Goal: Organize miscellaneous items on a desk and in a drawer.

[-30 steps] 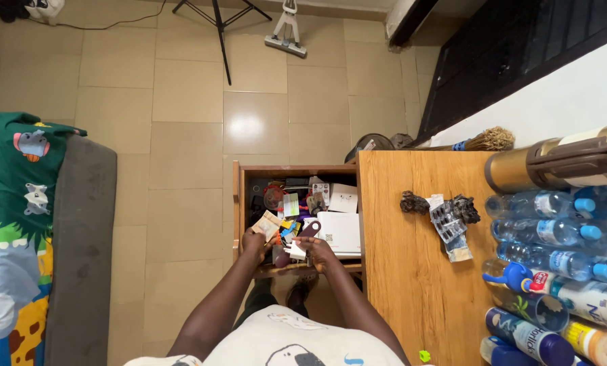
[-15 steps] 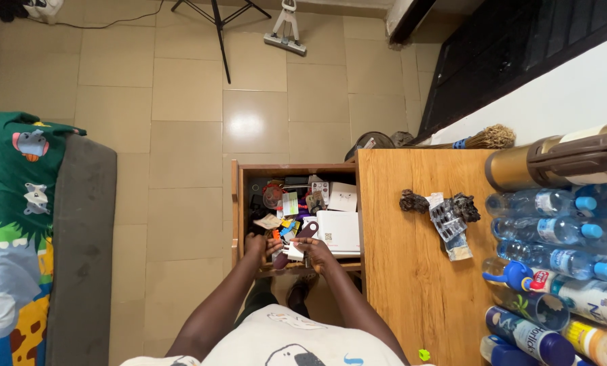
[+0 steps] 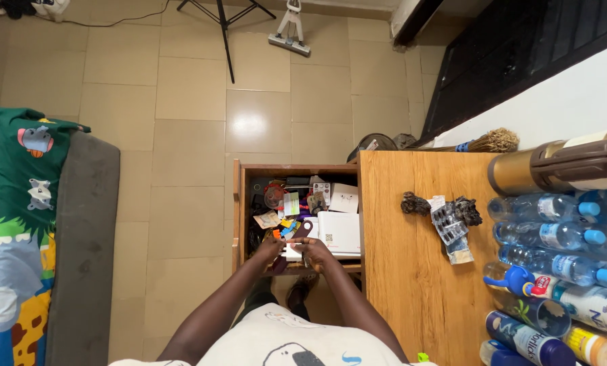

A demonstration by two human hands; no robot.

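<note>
Both hands are inside the open wooden drawer (image 3: 241, 203) at its near edge: the left hand (image 3: 271, 249) and the right hand (image 3: 315, 252) pinch a small white object (image 3: 292, 253) between them, fingers pressed on its two ends. It is held just above the cluttered contents, near a white box (image 3: 339, 232) to its right and colourful small items (image 3: 286, 227) just beyond it. To the right stands a wooden tabletop (image 3: 405, 271) carrying blister packs (image 3: 447, 224) and plastic water bottles (image 3: 554, 234).

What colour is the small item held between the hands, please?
White; the small item shows best in the head view.
</note>
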